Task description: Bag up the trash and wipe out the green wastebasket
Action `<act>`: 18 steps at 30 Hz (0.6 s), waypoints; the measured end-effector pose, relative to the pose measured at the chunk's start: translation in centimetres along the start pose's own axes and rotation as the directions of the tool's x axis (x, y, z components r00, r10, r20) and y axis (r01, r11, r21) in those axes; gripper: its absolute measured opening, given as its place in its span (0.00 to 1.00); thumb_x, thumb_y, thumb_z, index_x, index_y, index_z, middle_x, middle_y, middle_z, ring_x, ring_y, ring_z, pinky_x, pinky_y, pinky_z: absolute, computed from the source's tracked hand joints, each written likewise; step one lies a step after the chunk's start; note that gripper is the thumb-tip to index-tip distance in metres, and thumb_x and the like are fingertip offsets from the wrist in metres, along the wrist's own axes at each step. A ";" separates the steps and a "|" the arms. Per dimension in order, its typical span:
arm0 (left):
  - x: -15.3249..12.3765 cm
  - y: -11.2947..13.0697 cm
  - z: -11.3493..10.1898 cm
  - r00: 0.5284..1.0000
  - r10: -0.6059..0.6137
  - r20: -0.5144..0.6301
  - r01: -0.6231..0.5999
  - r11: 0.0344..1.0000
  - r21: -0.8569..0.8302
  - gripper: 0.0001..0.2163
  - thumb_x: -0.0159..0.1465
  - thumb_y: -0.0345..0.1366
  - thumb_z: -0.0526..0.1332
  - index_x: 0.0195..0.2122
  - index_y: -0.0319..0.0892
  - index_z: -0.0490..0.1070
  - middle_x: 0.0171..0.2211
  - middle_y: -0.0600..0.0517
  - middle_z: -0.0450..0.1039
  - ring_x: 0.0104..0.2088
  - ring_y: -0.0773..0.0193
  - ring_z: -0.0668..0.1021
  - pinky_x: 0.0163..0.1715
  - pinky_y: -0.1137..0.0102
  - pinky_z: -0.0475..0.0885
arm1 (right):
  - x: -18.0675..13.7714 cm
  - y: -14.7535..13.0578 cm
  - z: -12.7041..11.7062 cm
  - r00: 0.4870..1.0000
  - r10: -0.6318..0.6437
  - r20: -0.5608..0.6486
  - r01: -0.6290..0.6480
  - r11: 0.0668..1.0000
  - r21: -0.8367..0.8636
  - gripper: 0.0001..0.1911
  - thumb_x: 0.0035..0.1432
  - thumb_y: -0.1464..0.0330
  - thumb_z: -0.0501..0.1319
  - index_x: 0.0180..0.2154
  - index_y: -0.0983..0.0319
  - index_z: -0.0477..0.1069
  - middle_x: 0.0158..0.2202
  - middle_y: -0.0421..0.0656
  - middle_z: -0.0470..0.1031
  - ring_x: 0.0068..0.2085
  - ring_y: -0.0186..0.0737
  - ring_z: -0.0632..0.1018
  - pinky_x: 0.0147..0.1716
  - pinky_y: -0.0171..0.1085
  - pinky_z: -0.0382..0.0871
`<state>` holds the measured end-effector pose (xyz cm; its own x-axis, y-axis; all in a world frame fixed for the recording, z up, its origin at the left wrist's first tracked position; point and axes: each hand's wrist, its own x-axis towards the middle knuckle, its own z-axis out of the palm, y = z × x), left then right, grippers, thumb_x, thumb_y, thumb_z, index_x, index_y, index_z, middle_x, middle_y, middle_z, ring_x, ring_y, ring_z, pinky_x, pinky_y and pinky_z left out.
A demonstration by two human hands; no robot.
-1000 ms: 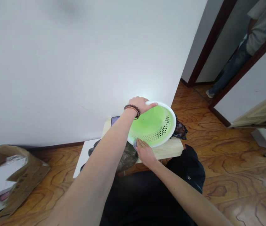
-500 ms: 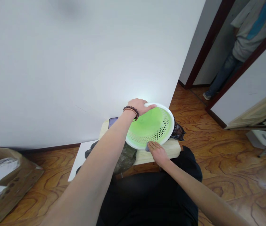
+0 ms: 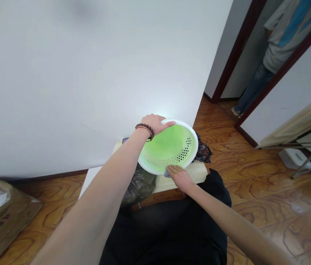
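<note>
Green colander (image 3: pixel 166 145) tilted over wooden bench (image 3: pixel 195 171); left hand (image 3: pixel 154 123) gripping its eleven o'clock; right hand (image 3: pixel 181 178) pressing grey cloth (image 3: pixel 167 173) at six. Lone grip: hard push could twist colander loose.

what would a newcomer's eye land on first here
Probably the bright green basket near centre comes first: the left hand grips its far rim, the right hand holds a greyish scrap at its near rim. Then come the person in the upper-right doorway and the cardboard box at lower left.
</note>
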<state>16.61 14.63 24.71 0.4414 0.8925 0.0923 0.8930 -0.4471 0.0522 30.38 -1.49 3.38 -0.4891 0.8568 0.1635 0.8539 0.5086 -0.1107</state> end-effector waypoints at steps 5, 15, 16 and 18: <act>0.0 0.6 0.0 0.999 -0.001 -0.034 0.001 1.000 -0.005 0.39 0.51 0.68 0.36 0.46 0.49 0.73 0.36 0.45 0.76 0.37 0.53 0.75 0.35 0.63 0.66 | 0.5 -0.8 0.1 0.996 0.084 0.013 -0.084 0.996 0.005 0.21 0.61 0.74 0.48 0.56 0.70 0.61 0.56 0.53 0.64 0.56 0.41 0.65 0.56 0.40 0.55; -0.2 0.3 0.1 0.999 -0.025 -0.035 0.024 1.000 -0.018 0.38 0.52 0.67 0.38 0.48 0.50 0.71 0.36 0.46 0.76 0.37 0.53 0.75 0.36 0.63 0.66 | 4.1 -5.2 0.3 0.997 0.048 -0.059 -0.041 0.992 0.115 0.23 0.60 0.75 0.47 0.58 0.70 0.58 0.57 0.53 0.62 0.55 0.41 0.66 0.55 0.40 0.58; -0.3 0.3 0.0 0.999 -0.025 -0.029 0.024 0.999 -0.022 0.38 0.52 0.67 0.38 0.49 0.50 0.71 0.37 0.46 0.76 0.38 0.53 0.75 0.36 0.63 0.66 | 3.4 -4.3 0.3 0.998 0.031 -0.049 -0.025 0.994 0.106 0.24 0.59 0.76 0.48 0.57 0.70 0.58 0.57 0.53 0.62 0.56 0.41 0.66 0.55 0.40 0.58; -0.4 0.3 -0.1 0.999 -0.030 -0.023 0.029 0.999 -0.032 0.37 0.52 0.67 0.39 0.49 0.50 0.70 0.38 0.46 0.75 0.39 0.54 0.74 0.37 0.63 0.66 | 1.5 -2.0 0.4 1.000 -0.004 -0.028 0.006 0.996 0.085 0.25 0.57 0.78 0.48 0.57 0.69 0.58 0.57 0.53 0.62 0.57 0.40 0.64 0.56 0.41 0.57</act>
<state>16.66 14.11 24.74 0.4123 0.9039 0.1137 0.9022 -0.4225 0.0870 27.91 -1.17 3.46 -0.4872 0.8521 0.1915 0.8325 0.5193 -0.1929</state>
